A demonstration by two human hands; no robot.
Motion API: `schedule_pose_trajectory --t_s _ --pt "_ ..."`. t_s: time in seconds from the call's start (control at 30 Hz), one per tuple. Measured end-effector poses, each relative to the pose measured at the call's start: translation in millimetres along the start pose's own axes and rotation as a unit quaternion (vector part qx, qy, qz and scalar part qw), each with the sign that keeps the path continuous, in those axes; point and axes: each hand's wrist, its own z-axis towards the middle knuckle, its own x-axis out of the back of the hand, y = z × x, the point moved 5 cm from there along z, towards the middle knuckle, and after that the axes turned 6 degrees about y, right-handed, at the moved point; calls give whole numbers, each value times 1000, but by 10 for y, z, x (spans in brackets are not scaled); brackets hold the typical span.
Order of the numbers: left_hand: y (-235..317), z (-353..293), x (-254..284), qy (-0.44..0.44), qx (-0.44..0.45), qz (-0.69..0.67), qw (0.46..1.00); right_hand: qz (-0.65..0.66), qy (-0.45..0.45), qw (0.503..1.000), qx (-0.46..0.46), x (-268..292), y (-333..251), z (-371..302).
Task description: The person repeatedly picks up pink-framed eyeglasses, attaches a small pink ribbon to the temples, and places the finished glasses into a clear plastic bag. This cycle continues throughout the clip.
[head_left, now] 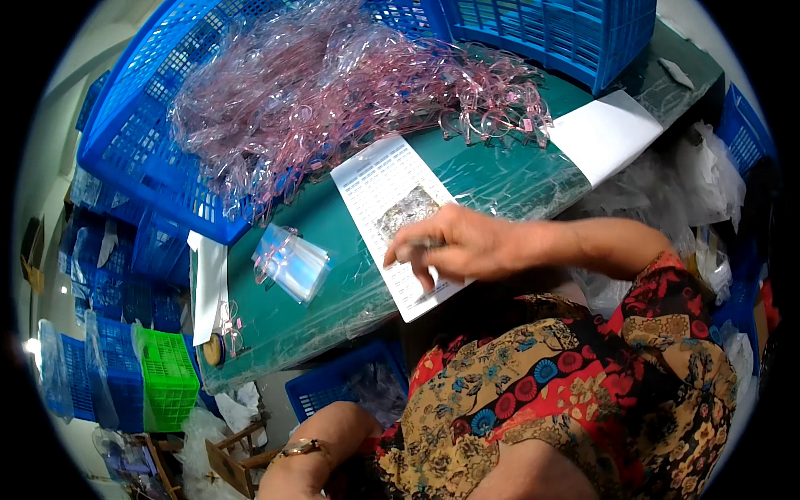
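Note:
My right hand [454, 246] reaches in from the right over a long printed sheet [383, 175] on the green table. Its fingers are bent and slightly blurred, with a gap between thumb and fingers, and nothing plainly held. On the sheet beside the fingers lies a flat, speckled grey-silver piece [406, 211]; its kind I cannot make out. To the left, pink-framed eyeglasses [277, 255] rest across a stack of clear bluish plastic sleeves [302, 273]. My left forearm [321, 433], wearing a wristwatch [302, 447], runs out at the lower edge, so the left hand is outside the picture.
A big heap of pink eyeglasses in clear plastic [333, 92] spills from a tipped blue basket [125, 158] onto the table [500, 179]. Another blue basket [550, 37] stands behind. White paper [607, 133] lies right. Green and blue crates [169, 379] stack at left.

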Motion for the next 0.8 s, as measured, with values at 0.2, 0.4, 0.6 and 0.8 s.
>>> schedule_pose_trajectory --t_s 0.2,0.4,0.6,0.8 --pt "-145 -41 103 35 25 -12 999 -202 116 971 -50 778 558 695" --pt "-147 -30 219 37 74 17 996 -400 199 895 11 1040 942 1234" --pt "-283 -283 423 110 193 15 975 -498 186 846 42 994 925 1410" --pt "-161 -1862 1560 556 476 379 566 -539 193 817 66 991 941 1344"
